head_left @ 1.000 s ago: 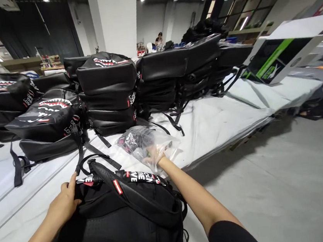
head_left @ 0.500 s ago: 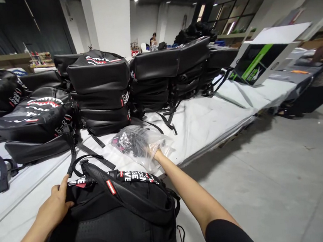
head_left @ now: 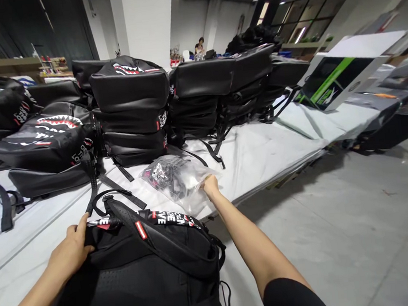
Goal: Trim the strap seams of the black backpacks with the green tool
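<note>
A black backpack point(head_left: 137, 278) with printed lettering along its top edge and a small red label on its strap stands close in front of me. My left hand point(head_left: 71, 246) grips its upper left corner, fingers closed over the edge. Just beyond it, a clear plastic bag point(head_left: 177, 178) with dark items inside lies on the white-covered table. My right hand point(head_left: 210, 185) is at the bag's open right end, its fingers closed. What those fingers hold, if anything, is hidden.
Stacks of black backpacks point(head_left: 130, 90) line the far side of the white table point(head_left: 251, 152). A white box with a green stripe point(head_left: 343, 78) stands farther right. Bare floor point(head_left: 327, 237) lies right of the table. Another person point(head_left: 199, 46) is far back.
My right hand has drawn back to the right, from inside the plastic bag to its opening. My left hand keeps its grip on the backpack. The view has shifted slightly.
</note>
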`<action>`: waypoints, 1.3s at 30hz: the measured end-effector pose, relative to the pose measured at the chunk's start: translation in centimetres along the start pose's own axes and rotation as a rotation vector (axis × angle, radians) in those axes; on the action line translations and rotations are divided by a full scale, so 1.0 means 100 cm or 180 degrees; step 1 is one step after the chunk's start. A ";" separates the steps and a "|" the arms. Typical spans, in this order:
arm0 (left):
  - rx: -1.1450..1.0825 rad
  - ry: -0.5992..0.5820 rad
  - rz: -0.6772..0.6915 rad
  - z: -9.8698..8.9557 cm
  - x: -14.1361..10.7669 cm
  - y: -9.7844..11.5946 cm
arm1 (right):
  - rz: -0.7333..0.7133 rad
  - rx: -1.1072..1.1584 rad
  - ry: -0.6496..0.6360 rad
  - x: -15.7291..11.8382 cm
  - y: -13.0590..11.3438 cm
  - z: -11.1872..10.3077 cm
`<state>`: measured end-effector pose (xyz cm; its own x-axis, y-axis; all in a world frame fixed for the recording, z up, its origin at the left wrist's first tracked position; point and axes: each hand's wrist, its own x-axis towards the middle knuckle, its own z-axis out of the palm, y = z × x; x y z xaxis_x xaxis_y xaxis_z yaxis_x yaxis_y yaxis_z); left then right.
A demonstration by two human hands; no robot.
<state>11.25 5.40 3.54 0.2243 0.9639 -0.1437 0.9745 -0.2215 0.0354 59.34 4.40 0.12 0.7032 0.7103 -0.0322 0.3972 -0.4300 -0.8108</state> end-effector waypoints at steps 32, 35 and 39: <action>-0.4879 -0.0384 0.0800 -0.022 -0.101 0.137 | -0.3531 0.0994 -0.0505 -0.213 -0.054 -0.032; -0.4573 0.0428 0.0630 -0.017 -0.109 0.127 | -0.2333 0.1363 -0.1268 -0.218 -0.062 -0.026; -0.4249 0.0735 0.0806 -0.010 -0.113 0.119 | -0.2531 0.1237 -0.2161 -0.231 -0.074 -0.017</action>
<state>20.33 -7.95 6.60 0.2602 0.9504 0.1703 0.1367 -0.2108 0.9679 41.16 -9.84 7.87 -0.1848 0.9142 0.3607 0.2959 0.4018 -0.8666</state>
